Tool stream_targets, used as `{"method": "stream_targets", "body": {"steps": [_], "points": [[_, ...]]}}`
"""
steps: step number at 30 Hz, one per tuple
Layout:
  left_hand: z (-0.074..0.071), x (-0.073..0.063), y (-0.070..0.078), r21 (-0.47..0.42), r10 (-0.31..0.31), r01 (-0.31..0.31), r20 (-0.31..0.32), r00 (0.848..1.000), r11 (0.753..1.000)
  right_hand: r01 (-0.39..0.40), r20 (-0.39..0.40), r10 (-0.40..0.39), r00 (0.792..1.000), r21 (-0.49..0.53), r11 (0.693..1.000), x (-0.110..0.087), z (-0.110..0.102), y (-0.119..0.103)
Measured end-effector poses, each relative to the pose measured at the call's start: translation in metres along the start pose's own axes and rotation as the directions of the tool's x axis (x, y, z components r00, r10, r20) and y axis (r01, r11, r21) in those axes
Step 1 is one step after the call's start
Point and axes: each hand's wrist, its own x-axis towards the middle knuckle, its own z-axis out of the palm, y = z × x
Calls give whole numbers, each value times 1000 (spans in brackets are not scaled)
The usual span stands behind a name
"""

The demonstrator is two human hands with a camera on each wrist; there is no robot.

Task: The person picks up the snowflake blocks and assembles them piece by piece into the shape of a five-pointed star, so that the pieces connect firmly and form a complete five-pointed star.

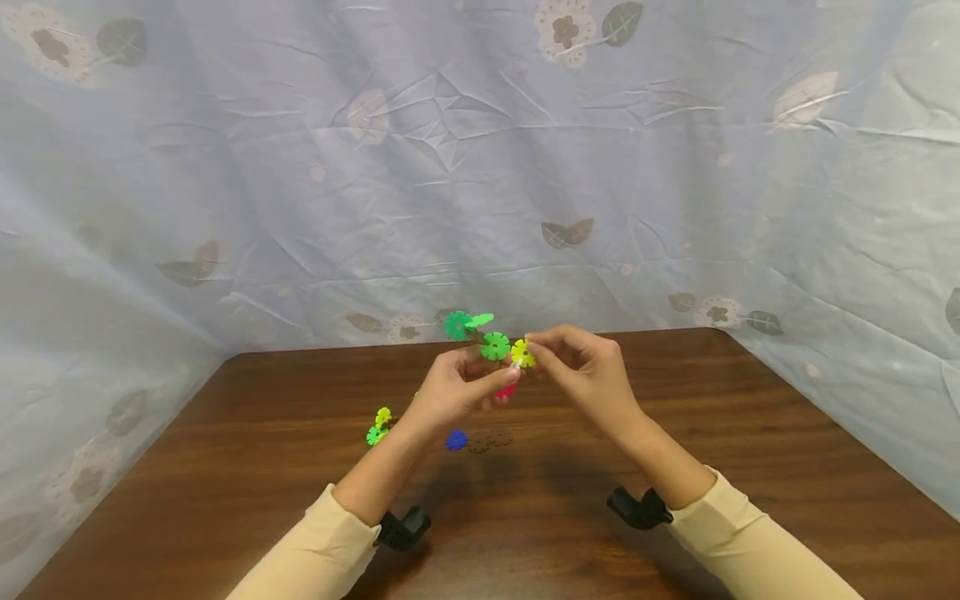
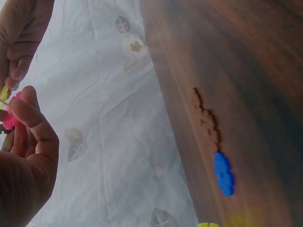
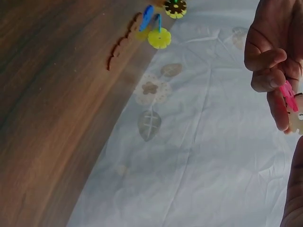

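Note:
My left hand [image 1: 448,390] holds a linked cluster of notched plastic discs above the table. A green disc [image 1: 495,347], a darker green disc [image 1: 457,326] and a light green disc [image 1: 480,320] rise over its fingers. Below its thumb shows a pink disc [image 1: 507,390], also visible in the right wrist view. My right hand [image 1: 592,375] pinches a yellow disc [image 1: 524,352] between thumb and forefinger, right beside the green one. A whitish disc [image 3: 296,122] sits by the left fingertips in the right wrist view. Fingers partly hide where the pieces meet.
On the wooden table [image 1: 712,417], a blue disc [image 1: 456,440] lies by brown discs [image 1: 478,446]. Left of them, partly behind the left forearm, are a yellow disc [image 1: 384,415] and a green one. A patterned curtain [image 1: 465,167] hangs behind the table.

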Motion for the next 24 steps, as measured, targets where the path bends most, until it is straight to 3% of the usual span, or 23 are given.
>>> {"method": "stream_targets", "body": {"steps": [7, 14, 19, 24], "points": [[1, 5, 1, 42, 18, -19, 18, 1000, 999, -61, 25, 61, 998, 27, 998, 1, -5, -1], [-3, 5, -2, 80, 11, -14, 39, 999, 997, -64, 33, 64, 997, 13, 998, 0, -2, 5], [-7, 6, 0, 110, 24, -27, 25, 999, 994, -79, 47, 79, 996, 2, 997, 3, -4, 5], [-18, 7, 9, 147, 69, -66, -15, 998, 987, -156, 49, 155, 987, 25, 987, 5, -8, 8]]}}
